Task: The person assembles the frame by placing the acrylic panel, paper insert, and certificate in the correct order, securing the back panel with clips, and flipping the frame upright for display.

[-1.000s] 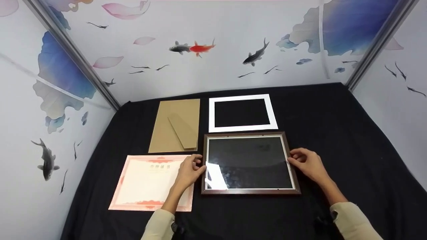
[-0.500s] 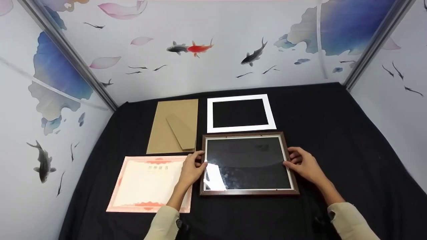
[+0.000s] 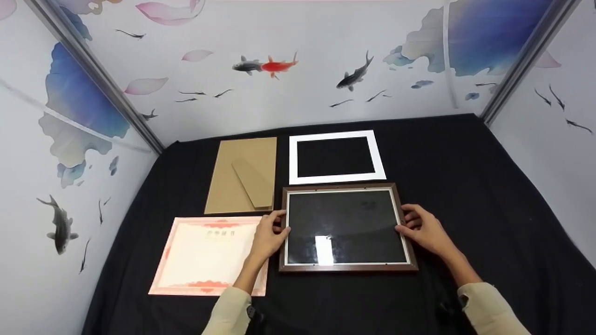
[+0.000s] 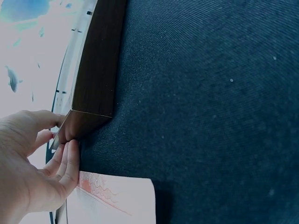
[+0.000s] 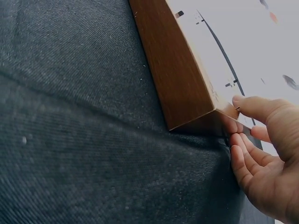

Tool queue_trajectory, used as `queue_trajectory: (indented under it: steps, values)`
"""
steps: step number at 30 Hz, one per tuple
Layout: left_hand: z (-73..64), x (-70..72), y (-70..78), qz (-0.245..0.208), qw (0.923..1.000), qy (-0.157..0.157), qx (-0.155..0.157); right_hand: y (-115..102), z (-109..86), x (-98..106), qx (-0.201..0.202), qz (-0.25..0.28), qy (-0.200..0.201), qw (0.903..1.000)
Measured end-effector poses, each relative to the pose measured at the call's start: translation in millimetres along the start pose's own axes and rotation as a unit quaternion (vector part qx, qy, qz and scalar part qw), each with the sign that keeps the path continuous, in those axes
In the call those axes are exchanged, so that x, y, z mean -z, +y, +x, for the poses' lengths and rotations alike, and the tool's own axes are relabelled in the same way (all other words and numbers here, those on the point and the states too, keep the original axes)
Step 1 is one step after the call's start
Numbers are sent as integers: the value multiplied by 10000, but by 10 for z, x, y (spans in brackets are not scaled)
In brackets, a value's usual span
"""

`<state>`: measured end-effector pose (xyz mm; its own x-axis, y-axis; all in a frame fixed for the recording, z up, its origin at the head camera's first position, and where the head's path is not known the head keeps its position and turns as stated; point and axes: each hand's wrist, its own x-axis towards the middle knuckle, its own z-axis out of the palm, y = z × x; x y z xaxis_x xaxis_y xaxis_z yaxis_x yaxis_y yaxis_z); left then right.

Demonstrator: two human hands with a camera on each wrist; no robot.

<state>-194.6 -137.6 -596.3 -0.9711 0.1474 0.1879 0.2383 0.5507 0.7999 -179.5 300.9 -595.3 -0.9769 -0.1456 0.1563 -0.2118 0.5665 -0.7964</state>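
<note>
On a table (image 3: 493, 209) draped in black cloth, as the head camera sees it, a brown wooden picture frame (image 3: 351, 268) lies before the person, gripped along its left side by the left hand (image 3: 268, 236) and its right by the right hand (image 3: 426, 229); a printed certificate (image 3: 205, 256) lies to the left, partly hidden by the left forearm, with a backing board (image 3: 226, 186) and a white mat (image 3: 336, 178) beyond. A sound hold would keep both thumbs on the rim, no farther onto the glass pane (image 3: 344, 214), with even pressure so the frame stays square and level. Since half a second earlier, the glare on the glass has shifted from the lower left toward the middle and narrowed, probably from a slight tilt, while the laid-out pieces look unmoved. At the left wrist, fingers (image 4: 71, 163) close narrowly on the moulding, thumb at the top edge, just beside the certificate's corner. At the right wrist, fingers (image 5: 240, 161) pinch the opposite side likewise; whether any reach beneath the wood cannot be told, but matched grips should guard against twisting.
</note>
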Motion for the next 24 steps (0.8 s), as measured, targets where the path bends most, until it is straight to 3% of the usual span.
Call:
queue_trajectory:
  steps: [13,18,24]
  values:
    - [-48,20,-13,133,9998,-86,-127,-39,3,-47,-16,-160,90,9998]
    - [-107,67,-11,165,9994,-277,-139,-22,11,-51,-94,-161,-16,9998]
    - [-151,188,-19,-63,9969,-633,-456,-21,45,-17,-66,-122,-18,9999]
